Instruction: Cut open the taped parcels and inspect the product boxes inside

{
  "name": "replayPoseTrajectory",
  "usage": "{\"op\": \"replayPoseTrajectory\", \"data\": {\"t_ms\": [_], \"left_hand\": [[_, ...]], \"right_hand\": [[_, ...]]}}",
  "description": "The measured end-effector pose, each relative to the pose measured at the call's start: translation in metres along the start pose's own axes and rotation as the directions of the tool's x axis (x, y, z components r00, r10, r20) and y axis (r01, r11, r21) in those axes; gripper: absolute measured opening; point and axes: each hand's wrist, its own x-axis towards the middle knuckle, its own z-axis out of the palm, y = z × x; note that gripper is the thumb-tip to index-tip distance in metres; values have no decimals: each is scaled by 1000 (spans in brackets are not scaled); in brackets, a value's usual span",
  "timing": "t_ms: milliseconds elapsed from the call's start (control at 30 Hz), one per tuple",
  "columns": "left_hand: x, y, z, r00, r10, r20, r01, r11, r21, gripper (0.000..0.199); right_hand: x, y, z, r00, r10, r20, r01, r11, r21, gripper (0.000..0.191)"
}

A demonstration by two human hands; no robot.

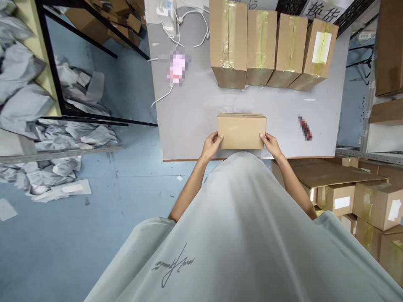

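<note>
A small brown cardboard box (242,132) sits at the table's front edge, close to my body. My left hand (212,144) grips its left end, thumb on the near face and fingers behind. At the opposite end, my right hand (271,144) pinches the box's right side in the same way. Both hands are closed on it. Farther back on the grey table (189,126) stand larger taped cartons (260,46) in a row. To the right of my right hand lies a blurred red and black object (305,128).
A pixelated pink object (178,67) with a white cable and a power strip (170,19) are at the table's back left. Stacked cartons (371,201) fill the right side. Grey parcel bags (72,134) lie on shelving at left. Blue floor (126,235) shows below.
</note>
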Motion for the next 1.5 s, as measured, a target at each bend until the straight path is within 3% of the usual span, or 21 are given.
{"op": "replayPoseTrajectory", "data": {"t_ms": [200,433,600,733,867,1033,1133,1233,1400,1500], "left_hand": [[12,-8,11,997,-76,-14,77,990,118,54],[4,-42,8,977,-199,-80,200,980,0,52],[-10,-49,13,979,-189,-75,192,980,40,63],[-13,-41,22,987,-146,-73,149,988,36,64],[-11,-25,19,995,-72,-64,72,997,-8,54],[-10,5,5,992,62,-106,-55,996,63,45],[-12,22,-3,980,145,-137,-126,982,142,52],[-10,27,-8,975,143,-172,-104,971,214,55],[7,12,-4,980,-3,-200,48,974,221,43],[15,1,1,974,-11,-228,52,983,175,43]], "right_hand": [[19,7,10,992,118,-38,-123,974,-190,83],[10,55,2,977,199,-80,-200,980,-4,70],[-2,70,8,989,148,27,-148,989,-15,64],[-5,62,15,993,108,43,-107,994,-18,61],[-6,46,8,998,42,35,-42,999,-6,64],[-5,6,-5,996,-76,-49,72,994,-83,83],[-2,-20,-7,986,-115,-122,88,974,-207,85],[3,-33,-3,984,-107,-146,57,949,-310,85],[16,-27,10,994,-3,-106,-39,919,-393,85],[19,-27,19,971,-114,-211,9,897,-441,72]]}}
